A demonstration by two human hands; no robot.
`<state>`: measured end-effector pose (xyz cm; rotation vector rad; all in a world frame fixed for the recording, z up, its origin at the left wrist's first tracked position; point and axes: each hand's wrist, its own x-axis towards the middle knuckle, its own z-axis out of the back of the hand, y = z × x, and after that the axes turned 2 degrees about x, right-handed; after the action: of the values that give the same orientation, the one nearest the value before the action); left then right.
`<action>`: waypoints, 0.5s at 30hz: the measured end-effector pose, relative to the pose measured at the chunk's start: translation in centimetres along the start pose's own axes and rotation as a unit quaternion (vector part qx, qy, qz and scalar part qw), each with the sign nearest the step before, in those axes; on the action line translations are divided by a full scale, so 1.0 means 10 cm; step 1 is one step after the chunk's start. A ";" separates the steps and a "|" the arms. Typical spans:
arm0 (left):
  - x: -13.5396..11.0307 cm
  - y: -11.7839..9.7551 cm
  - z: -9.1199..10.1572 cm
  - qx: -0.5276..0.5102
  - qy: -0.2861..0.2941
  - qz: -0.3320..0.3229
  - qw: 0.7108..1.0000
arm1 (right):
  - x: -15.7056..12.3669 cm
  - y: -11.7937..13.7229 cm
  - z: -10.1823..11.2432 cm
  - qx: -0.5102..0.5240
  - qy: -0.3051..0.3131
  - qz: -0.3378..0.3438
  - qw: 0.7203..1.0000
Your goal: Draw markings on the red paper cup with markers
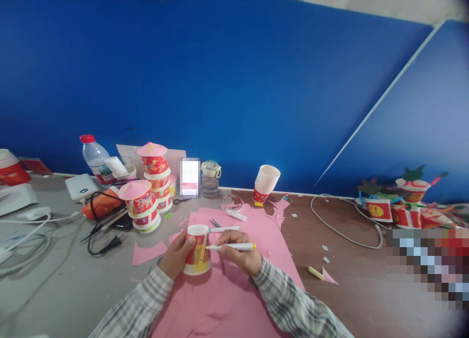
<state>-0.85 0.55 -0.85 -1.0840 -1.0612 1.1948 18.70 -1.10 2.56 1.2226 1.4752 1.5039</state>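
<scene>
My left hand (178, 252) is wrapped round the side of a red and white paper cup (196, 260), which stands upside down with its wide rim low. Yellow marks show on the cup's lower band and side. In my right hand (240, 252) is a white marker (234, 247) with a yellow end, its tip pointing left at the cup's side and seeming to touch it. Just behind lies a second marker with a teal end (225, 229). Scissors (215, 223) lie partly hidden there. Beneath everything spreads pink paper (227, 299).
To the left stand cup towers with pink cone roofs (152, 162), black cables (106, 245) and a plastic bottle (97, 157). Behind are a glass jar (210, 179), a white marker (235, 215) and stacked paper cups (266, 181). A white cable (340, 235) and cup crafts (379, 209) lie right.
</scene>
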 end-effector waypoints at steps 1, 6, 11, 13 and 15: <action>0.00 0.00 0.00 0.001 -0.001 -0.001 1.000 | 0.00 -0.01 0.01 0.002 0.001 -0.003 1.000; 0.00 -0.01 0.01 0.008 -0.005 -0.004 1.000 | 0.00 -0.05 0.03 0.010 0.000 -0.011 1.000; 0.00 0.00 0.00 0.007 -0.009 -0.001 1.000 | 0.01 -0.05 0.03 0.010 -0.012 -0.011 1.000; 0.00 0.00 0.00 0.007 -0.010 0.001 1.000 | 0.00 -0.05 0.03 0.009 -0.014 -0.011 1.000; 0.00 0.00 0.00 0.007 -0.011 0.002 1.000 | 0.00 -0.04 0.03 0.009 -0.015 -0.010 1.000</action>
<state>-0.84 0.54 -0.90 -1.0642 -1.0662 1.2193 18.88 -0.95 2.11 1.2318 1.4816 1.4556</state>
